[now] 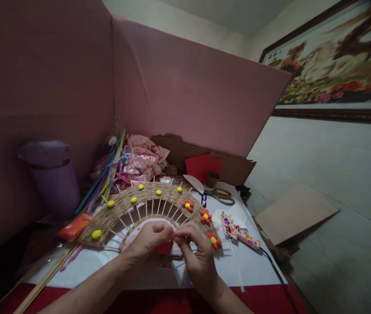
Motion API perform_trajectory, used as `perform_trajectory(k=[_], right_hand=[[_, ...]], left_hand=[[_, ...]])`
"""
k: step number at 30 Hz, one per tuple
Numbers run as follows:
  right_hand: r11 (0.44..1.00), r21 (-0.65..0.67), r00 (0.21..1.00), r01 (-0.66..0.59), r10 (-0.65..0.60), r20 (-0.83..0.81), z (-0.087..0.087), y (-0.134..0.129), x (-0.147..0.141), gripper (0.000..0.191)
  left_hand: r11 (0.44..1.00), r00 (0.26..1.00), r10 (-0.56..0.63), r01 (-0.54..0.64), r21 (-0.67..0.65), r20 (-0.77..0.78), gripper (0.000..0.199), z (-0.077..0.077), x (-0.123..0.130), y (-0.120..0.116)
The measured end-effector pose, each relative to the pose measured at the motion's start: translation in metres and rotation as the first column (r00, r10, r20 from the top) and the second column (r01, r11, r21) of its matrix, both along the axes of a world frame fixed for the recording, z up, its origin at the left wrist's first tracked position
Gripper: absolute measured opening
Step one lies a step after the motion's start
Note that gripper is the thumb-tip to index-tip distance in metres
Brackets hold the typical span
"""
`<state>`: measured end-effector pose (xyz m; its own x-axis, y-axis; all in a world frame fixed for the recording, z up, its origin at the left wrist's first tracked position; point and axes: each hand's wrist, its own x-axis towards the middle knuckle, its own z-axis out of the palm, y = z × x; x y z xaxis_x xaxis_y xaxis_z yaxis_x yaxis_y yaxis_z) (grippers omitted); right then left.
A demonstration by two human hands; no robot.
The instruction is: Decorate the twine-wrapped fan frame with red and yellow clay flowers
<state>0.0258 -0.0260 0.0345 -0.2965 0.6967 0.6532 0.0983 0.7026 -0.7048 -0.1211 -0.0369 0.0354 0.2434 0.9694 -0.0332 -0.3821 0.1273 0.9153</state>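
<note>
Both hands meet over the lower middle of a fan-shaped piece of woven twine (123, 200) with thin sticks through it. My left hand (154, 240) is closed, thumb and finger pinched near a red lump (164, 248) lying beneath. The fingers of my right hand (195, 246) are pinched against those of the left; what is between them is too small to name. Yellow dots (111, 203) sit along the woven band, and red flowers with yellow centres (205, 216) are on its right part.
A flower-patterned glue gun (240, 233) with a black cord lies at the right. Scissors (222, 196), red sheet (203, 168) and crumpled pink cloth (144, 157) are behind. At left stand a purple container (56, 187), an orange packet (74, 226) and long sticks (46, 279).
</note>
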Motion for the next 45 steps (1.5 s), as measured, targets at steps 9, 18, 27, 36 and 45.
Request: perform_trajectory(k=[9,18,27,36,45], right_hand=[[0.995,-0.030,0.996,0.091,-0.090,0.005,-0.0017,0.0002,-0.0003,0.007],[1.000,0.018,0.999,0.026,-0.026,0.036,-0.0030,-0.0017,-0.0014,0.009],[1.000,-0.012,1.000,0.021,-0.021,0.011,-0.0014,-0.0013,-0.0002,0.009],[1.000,-0.012,1.000,0.019,-0.019,-0.018,-0.0043,-0.0002,-0.0003,0.009],[0.999,-0.029,0.999,0.036,-0.036,-0.011,-0.0037,-0.0008,-0.0012,0.006]], left_hand=[[0.997,0.999,-0.046,0.045,-0.059,-0.013,0.032,-0.0009,-0.0041,0.0012],[0.999,0.999,0.028,-0.029,-0.033,-0.026,0.045,-0.0049,0.0013,0.0017],[1.000,1.000,-0.010,0.010,-0.006,0.006,0.032,-0.0049,-0.0020,0.0016],[0.998,0.998,-0.057,0.056,-0.043,-0.002,0.035,-0.0071,-0.0035,0.0041],[0.998,0.998,-0.056,0.056,-0.013,-0.015,0.040,-0.0079,-0.0020,0.0042]])
